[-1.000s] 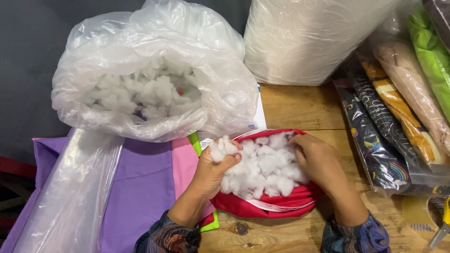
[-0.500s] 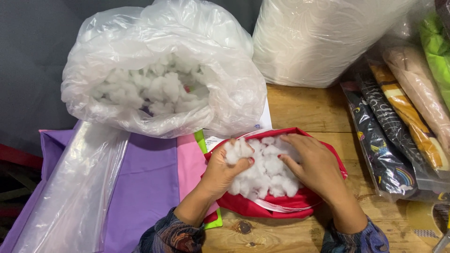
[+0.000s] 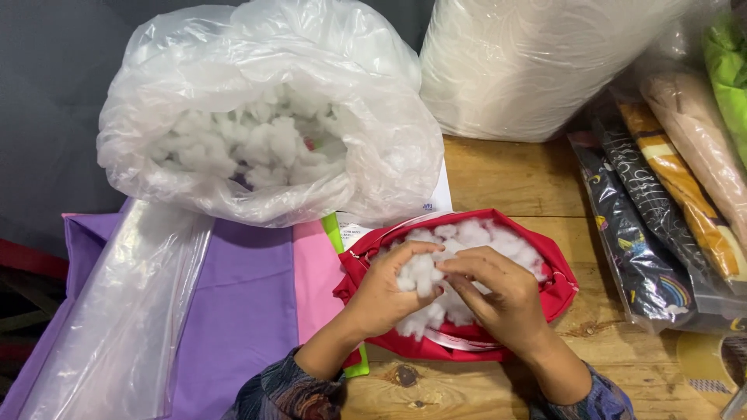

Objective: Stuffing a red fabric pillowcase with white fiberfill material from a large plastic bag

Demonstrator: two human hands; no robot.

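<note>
Red fabric cover (image 3: pixel 545 292), long axis left-right on wood table (image 3: pixel 506 179), opening up, packed w/ fluffy white stuffing (image 3: pixel 498 243). Left hand (image 3: pixel 385 292) & right hand (image 3: pixel 498 299) both pinching one tuft over its middle. Big clear plastic bag (image 3: pixel 233 70) of stuffing just behind-left; wrapped fabric rolls (image 3: pixel 661 202) crowding right; bare wood behind.

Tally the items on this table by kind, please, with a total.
Clear plastic bags of white stuffing: 1
Red fabric covers holding stuffing: 1
Flat fabric pieces, purple and pink: 2
Wrapped patterned fabrics at right: at least 4
Total: at least 8
</note>
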